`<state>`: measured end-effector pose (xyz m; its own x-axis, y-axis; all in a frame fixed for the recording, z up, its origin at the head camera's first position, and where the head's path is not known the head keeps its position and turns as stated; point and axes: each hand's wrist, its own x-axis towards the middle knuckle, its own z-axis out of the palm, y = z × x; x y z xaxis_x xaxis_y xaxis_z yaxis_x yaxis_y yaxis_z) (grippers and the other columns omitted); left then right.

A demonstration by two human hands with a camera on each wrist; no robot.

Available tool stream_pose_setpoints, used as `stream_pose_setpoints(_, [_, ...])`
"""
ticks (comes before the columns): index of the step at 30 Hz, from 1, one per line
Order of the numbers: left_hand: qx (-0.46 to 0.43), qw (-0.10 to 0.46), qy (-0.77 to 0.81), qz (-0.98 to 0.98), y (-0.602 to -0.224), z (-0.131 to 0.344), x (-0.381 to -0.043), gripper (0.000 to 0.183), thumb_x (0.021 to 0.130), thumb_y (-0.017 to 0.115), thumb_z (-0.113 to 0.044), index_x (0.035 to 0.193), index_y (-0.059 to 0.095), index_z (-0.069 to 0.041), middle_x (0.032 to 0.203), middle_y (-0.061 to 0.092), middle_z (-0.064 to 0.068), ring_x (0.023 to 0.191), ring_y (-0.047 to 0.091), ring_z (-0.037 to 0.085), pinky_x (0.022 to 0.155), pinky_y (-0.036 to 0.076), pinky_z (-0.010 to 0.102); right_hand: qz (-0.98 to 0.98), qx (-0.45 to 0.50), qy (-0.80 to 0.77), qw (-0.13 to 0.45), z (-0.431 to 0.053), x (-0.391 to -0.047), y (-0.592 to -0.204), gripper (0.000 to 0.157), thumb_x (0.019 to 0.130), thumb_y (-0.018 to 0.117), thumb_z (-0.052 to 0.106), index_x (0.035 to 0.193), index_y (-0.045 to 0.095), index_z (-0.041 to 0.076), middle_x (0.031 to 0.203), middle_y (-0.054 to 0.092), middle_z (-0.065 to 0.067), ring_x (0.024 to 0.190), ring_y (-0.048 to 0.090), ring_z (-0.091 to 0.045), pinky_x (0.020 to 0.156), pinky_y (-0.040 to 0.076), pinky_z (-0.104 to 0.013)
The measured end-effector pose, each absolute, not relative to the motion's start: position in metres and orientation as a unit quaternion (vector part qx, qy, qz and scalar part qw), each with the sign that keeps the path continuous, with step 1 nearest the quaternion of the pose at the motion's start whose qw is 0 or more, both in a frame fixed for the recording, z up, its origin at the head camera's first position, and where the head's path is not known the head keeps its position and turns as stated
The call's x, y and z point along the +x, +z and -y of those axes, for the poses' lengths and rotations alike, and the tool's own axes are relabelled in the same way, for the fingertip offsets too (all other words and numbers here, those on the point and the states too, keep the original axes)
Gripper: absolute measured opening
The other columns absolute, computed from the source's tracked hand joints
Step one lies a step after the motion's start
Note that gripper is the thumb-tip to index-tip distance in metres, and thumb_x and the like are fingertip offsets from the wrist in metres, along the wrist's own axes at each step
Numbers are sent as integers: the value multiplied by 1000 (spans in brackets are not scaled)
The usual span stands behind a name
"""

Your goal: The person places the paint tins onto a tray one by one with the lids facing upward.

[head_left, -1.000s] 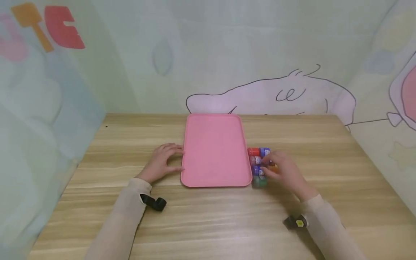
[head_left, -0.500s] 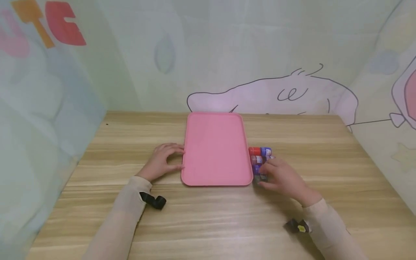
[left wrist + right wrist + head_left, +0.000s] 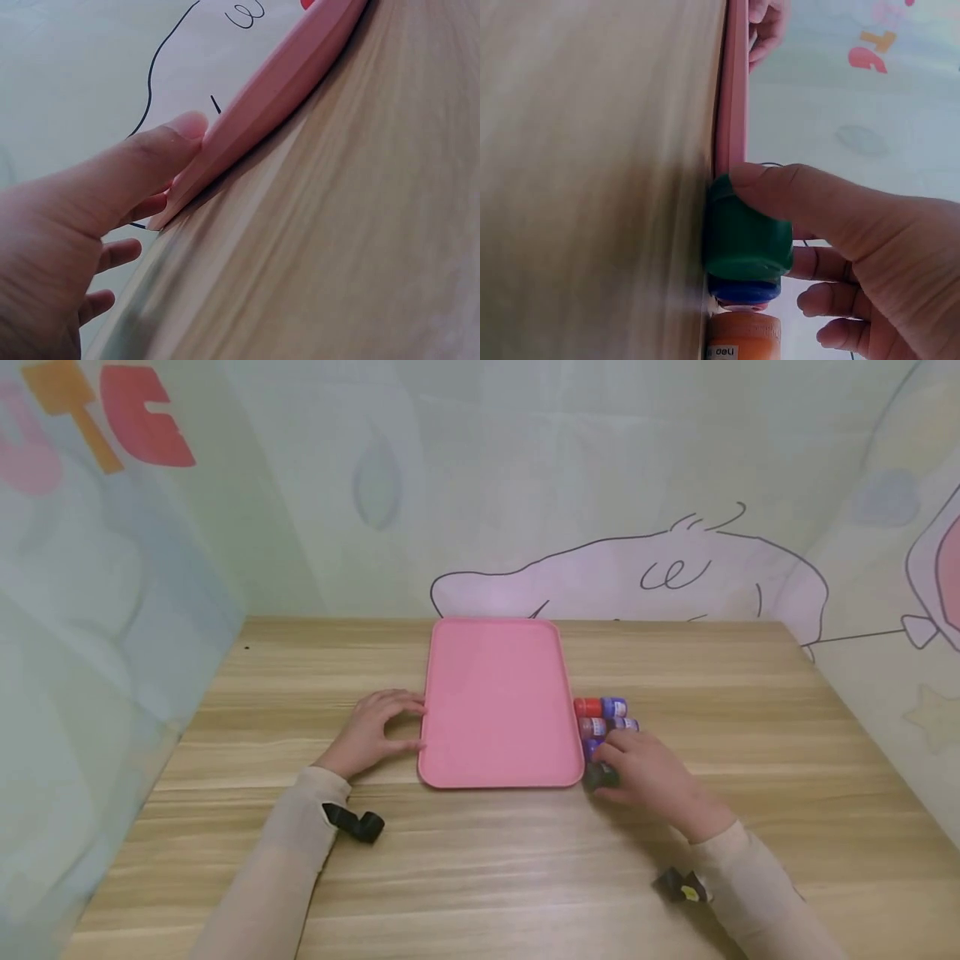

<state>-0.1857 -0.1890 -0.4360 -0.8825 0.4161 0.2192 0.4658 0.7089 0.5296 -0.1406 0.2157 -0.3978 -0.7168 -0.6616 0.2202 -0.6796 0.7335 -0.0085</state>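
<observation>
My left hand [image 3: 366,737] rests beside the pink tray [image 3: 498,702], with its thumb and fingertips against the left edge; the left wrist view shows the thumb on the tray's side wall. At the tray's near right corner, my right hand [image 3: 651,778] pinches a green paint jar [image 3: 748,238] that lies on its side. Its thumb is on the near side and its fingers reach over the far side. Just beyond are a blue jar [image 3: 742,289] and an orange jar [image 3: 744,337] labelled "deli". The orange one is hidden in the head view.
More small paint jars lie in rows along the tray's right edge, among them a red jar [image 3: 587,707] and a blue-capped jar [image 3: 614,707]. Wooden table [image 3: 480,868] surrounds the tray. A printed cloth [image 3: 487,485] stands behind its far edge.
My right hand has come nearer, from the middle jars to the green jar, and has taken it between thumb and fingers. The left hand and the tray stay put.
</observation>
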Motion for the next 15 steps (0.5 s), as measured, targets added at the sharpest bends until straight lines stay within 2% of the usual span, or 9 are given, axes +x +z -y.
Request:
stream_pose_setpoints(8, [-234, 36, -299, 925, -435, 188, -185, 51, 77, 80, -34, 120, 65, -13, 137, 58, 8, 134, 42, 32, 116, 23, 56, 916, 379, 18, 133, -213, -138, -399, 43, 62, 89, 32, 90, 65, 10, 85, 57, -2, 79, 55, -19, 74, 49, -37])
stream_pose_setpoints(15, [-230, 28, -304, 924, -435, 189, -185, 51, 77, 79, -36, 121, 65, -14, 138, 57, 8, 135, 42, 32, 117, 22, 57, 920, 374, 1, 117, -212, -137, -400, 43, 65, 87, 34, 92, 64, 10, 87, 58, -2, 81, 55, -18, 75, 51, -36])
